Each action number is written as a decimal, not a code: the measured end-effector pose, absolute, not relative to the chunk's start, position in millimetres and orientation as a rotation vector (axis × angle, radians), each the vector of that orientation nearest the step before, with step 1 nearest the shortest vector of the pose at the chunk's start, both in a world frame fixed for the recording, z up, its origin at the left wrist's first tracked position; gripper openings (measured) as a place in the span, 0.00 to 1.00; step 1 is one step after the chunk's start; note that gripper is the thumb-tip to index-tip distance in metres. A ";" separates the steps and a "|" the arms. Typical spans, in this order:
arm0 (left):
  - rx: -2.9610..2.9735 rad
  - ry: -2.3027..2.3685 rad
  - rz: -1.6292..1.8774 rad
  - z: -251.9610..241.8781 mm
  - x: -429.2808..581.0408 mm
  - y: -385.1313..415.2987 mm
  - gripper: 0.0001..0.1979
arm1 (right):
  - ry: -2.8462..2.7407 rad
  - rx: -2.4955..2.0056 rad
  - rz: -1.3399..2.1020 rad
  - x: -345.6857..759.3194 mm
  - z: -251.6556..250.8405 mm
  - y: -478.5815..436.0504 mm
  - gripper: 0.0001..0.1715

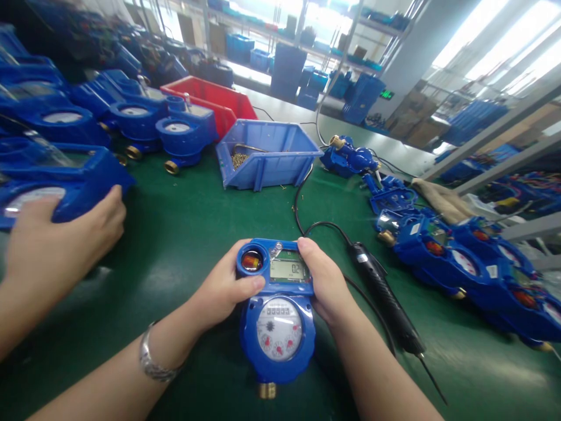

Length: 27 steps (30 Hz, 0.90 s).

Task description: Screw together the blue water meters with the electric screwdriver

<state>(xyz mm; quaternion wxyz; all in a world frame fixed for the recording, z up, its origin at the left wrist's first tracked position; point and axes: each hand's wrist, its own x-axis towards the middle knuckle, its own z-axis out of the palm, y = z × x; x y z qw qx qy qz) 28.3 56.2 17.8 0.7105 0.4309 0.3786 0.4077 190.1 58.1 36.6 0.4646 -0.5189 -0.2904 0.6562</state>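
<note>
A blue water meter (pixel 277 327) lies on the green table in front of me, with a small LCD screen on top, a round dial below it and a brass fitting at the near end. My left hand (pixel 221 289), a metal bracelet on its wrist, grips the meter's upper left corner with the thumb lying across the top cover. Closed round the upper right corner is my right hand (pixel 325 283). Both hands hold the meter flat on the table.
Another person's hand (pixel 56 245) rests on a blue meter (pixel 48 181) at the far left. A black electric screwdriver (pixel 385 298) with its cable lies right of my meter. A blue bin (pixel 267 153) of small screws and a red bin (pixel 210 100) stand behind. Several meters (pixel 473 263) line the right side.
</note>
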 end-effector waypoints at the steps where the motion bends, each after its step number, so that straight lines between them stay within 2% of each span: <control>1: 0.954 0.846 0.911 17.7 28.5 56.2 0.31 | -0.756 -1.277 1.590 190.9 36.5 57.9 0.16; 8: 0.935 0.833 0.925 16.3 27.7 55.5 0.29 | -0.811 -1.295 1.554 192.3 33.2 58.9 0.17; 16: 0.939 0.822 0.943 12.2 27.4 55.5 0.32 | -0.677 -1.354 1.844 201.1 32.9 64.9 0.20; 22: 0.749 0.867 0.746 27.2 32.9 45.1 0.22 | -0.738 -1.342 1.949 216.4 33.4 70.1 0.19; 25: 0.835 0.800 0.724 40.4 27.0 47.4 0.24 | -0.848 -1.268 1.923 221.6 43.8 68.9 0.20; 27: 0.989 0.767 0.761 53.4 20.3 49.7 0.30 | -0.936 -1.198 1.886 227.7 59.5 64.7 0.26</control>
